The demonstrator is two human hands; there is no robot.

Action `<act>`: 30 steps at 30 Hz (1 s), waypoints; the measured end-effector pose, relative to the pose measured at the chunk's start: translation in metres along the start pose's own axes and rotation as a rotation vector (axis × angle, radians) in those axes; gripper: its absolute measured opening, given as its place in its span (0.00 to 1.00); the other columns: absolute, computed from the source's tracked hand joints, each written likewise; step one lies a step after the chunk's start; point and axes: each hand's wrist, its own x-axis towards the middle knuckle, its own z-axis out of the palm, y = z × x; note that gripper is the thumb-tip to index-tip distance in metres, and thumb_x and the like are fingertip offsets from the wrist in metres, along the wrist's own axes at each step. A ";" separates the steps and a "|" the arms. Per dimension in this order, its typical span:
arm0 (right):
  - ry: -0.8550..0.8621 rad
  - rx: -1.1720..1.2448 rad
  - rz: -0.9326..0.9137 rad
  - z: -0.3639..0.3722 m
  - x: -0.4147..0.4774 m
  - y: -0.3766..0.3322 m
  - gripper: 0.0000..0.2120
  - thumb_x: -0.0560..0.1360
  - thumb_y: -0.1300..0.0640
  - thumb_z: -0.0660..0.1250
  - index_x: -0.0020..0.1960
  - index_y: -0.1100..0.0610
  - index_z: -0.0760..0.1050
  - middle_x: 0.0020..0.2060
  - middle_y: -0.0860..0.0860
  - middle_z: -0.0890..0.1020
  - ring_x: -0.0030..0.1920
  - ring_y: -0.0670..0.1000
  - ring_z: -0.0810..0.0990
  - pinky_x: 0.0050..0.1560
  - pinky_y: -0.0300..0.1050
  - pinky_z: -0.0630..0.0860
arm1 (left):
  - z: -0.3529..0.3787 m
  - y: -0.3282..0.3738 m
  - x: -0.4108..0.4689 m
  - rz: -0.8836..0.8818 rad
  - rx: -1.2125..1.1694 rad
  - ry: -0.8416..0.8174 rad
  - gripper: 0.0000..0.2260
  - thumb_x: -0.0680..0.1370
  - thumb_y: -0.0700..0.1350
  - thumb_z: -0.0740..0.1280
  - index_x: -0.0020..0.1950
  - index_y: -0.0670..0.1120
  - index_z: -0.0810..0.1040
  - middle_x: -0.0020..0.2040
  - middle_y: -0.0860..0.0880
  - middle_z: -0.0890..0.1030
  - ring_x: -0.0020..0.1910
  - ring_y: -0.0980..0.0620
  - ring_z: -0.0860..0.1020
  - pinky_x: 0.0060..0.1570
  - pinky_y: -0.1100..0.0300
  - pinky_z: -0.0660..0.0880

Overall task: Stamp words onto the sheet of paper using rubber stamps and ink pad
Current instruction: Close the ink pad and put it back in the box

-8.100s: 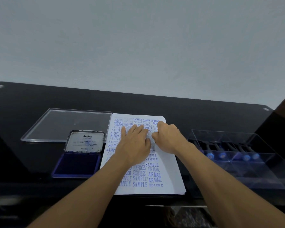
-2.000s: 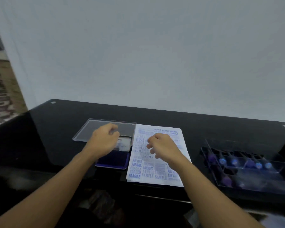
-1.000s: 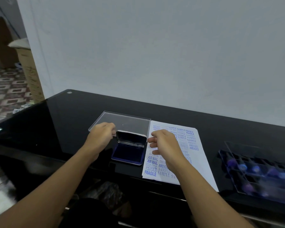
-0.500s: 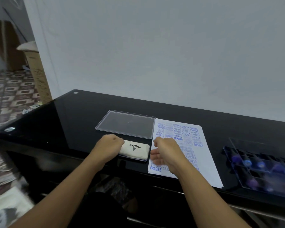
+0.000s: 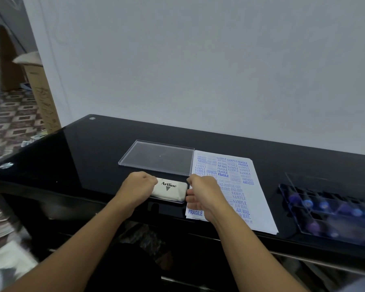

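The ink pad point(image 5: 170, 190) lies closed near the table's front edge, its white lid marked Artline facing up. My left hand point(image 5: 138, 187) grips its left end with curled fingers. My right hand point(image 5: 201, 193) holds its right end, resting partly over the sheet of paper point(image 5: 255, 199). The sheet lies right of the pad and is covered with blue stamped words such as SAMPLE, FRAGILE and AIR MAIL. Several rubber stamps point(image 5: 325, 206) with blue handles sit in a clear case at the right, blurred.
A clear plastic lid point(image 5: 156, 158) lies flat behind the ink pad. The clear stamp case point(image 5: 293, 186) stands at the right on the black glossy table point(image 5: 82, 157). A wall rises behind; a cardboard box point(image 5: 40, 89) and patterned floor show at left.
The ink pad's lid, open a second ago, has been folded down shut. Both hands moved from the sheet to the pad's two ends. The camera swung left.
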 end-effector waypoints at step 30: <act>0.087 0.071 -0.159 -0.101 -0.005 -0.009 0.10 0.76 0.61 0.61 0.49 0.65 0.78 0.45 0.53 0.86 0.42 0.52 0.80 0.39 0.46 0.79 | 0.045 0.079 -0.044 0.139 -0.293 -0.105 0.08 0.79 0.41 0.64 0.48 0.44 0.84 0.44 0.50 0.85 0.44 0.52 0.80 0.41 0.57 0.76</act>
